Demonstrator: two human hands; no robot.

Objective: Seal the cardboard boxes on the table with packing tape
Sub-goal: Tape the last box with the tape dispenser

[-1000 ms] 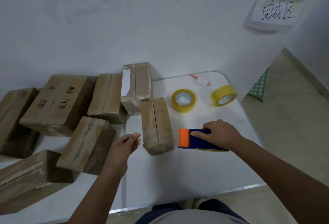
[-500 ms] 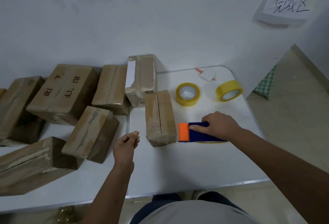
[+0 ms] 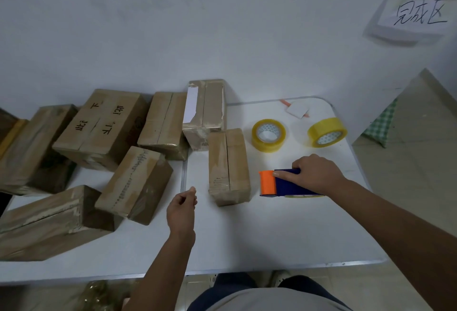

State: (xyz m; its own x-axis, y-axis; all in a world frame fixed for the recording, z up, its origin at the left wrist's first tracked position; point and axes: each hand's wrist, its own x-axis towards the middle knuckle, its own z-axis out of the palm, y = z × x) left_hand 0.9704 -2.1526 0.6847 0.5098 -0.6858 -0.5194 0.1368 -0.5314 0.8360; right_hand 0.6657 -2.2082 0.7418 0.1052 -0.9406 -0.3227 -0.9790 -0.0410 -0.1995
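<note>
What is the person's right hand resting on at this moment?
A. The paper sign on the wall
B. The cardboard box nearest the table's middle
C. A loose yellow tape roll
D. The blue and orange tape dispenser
D: the right hand grips the blue and orange tape dispenser on the table, beside the box.

Wall sign and oddments at the far right.
A handwritten paper sign (image 3: 418, 13) hangs on the white wall (corner curling); a small white card (image 3: 298, 110) lies over an orange pencil (image 3: 285, 102); green checked cloth (image 3: 380, 125) on the floor.
</note>
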